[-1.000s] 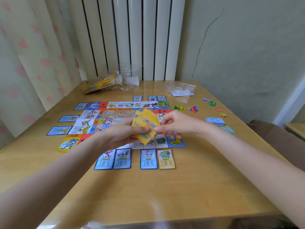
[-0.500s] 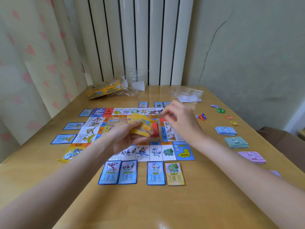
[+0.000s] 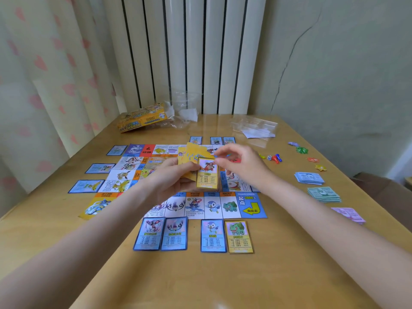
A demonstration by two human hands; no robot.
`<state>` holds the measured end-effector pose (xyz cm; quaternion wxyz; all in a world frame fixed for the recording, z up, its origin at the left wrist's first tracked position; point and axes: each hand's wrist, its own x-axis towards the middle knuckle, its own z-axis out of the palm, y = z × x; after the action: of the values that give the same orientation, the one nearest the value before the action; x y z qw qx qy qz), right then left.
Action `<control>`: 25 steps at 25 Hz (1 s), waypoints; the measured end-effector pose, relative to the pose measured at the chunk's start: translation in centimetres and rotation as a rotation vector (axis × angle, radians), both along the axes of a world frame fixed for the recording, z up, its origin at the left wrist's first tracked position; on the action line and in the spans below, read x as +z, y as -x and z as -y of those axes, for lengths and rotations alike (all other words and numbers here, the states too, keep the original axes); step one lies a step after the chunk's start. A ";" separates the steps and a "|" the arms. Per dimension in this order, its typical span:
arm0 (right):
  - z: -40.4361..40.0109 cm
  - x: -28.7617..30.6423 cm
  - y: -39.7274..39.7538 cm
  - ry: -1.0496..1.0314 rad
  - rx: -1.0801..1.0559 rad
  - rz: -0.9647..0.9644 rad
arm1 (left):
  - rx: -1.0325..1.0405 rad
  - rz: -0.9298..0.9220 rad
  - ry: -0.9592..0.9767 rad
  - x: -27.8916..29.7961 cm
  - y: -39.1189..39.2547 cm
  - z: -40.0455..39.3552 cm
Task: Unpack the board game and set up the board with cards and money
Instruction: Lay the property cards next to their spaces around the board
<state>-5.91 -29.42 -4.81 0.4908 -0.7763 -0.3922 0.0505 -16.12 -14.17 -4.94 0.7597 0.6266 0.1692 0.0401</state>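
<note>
Closest to the camera on the wooden table (image 3: 200,282) are four property cards (image 3: 193,235) in a row, two blue on the left, then a blue and a yellow one, just off the near edge of the game board (image 3: 201,205). Both hands are up over the middle of the board. The left hand (image 3: 169,181) has its fingers curled round a fanned stack of yellow cards (image 3: 191,153). The right hand (image 3: 242,162) is pinching the top corner of a single yellow-bordered card (image 3: 207,175) between thumb and fingertips, face toward the camera, held right against the stack.

More blue cards (image 3: 87,186) sit along the left edge of the board and a few along the far edge. Off to the right, well apart from the board, there's play money in piles: a blue stack (image 3: 309,178), a green stack (image 3: 324,194) and a pink stack (image 3: 349,215) nearest. Dice and coloured pawns (image 3: 274,157) lie just past the right hand, with small cardboard tokens (image 3: 312,157) further right.

At the far end there's the yellow game box (image 3: 142,120) on its side, crumpled clear wrap (image 3: 185,108) beside it and a clear plastic bag (image 3: 256,128) to the right. Behind that is a white ribbed radiator (image 3: 191,52), a heart-print curtain (image 3: 44,81) left and a cracked wall (image 3: 334,63) right.
</note>
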 end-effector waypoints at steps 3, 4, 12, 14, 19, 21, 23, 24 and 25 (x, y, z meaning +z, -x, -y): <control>-0.4 0.4 0.2 0.038 0.024 -0.142 | -0.055 0.020 -0.096 0.6 0.2 -0.3; -0.6 0.4 0.4 0.061 0.018 -0.146 | -0.073 0.019 -0.135 0.8 0.3 -0.6; -2.2 2.2 -1.1 0.005 -0.170 -0.189 | 0.163 0.079 -0.047 1.5 0.4 -4.9; -2.2 2.4 -1.3 -0.055 -0.169 -0.270 | 0.169 0.032 -0.073 1.2 0.7 -5.8; -3.2 1.4 0.0 0.020 0.018 -0.176 | -0.006 -0.040 -0.085 0.5 0.9 -4.6; -3.5 1.4 0.1 -0.013 0.009 -0.116 | -0.029 -0.026 -0.069 0.5 0.8 -4.1; -4.0 2.0 -0.1 -0.120 -0.040 -0.082 | -0.039 0.021 -0.044 1.1 0.4 -3.8; -4.3 2.4 -0.4 -0.181 -0.049 -0.079 | -0.014 0.059 -0.035 1.5 0.1 -3.7; -4.7 3.0 -0.7 -0.223 -0.038 -0.070 | 0.038 0.096 -0.039 2.0 -0.4 -3.7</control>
<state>-5.25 -24.77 -1.82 0.5884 -0.7219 -0.3634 0.0242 -15.70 -10.42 -2.98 0.7538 0.6351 0.1436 0.0877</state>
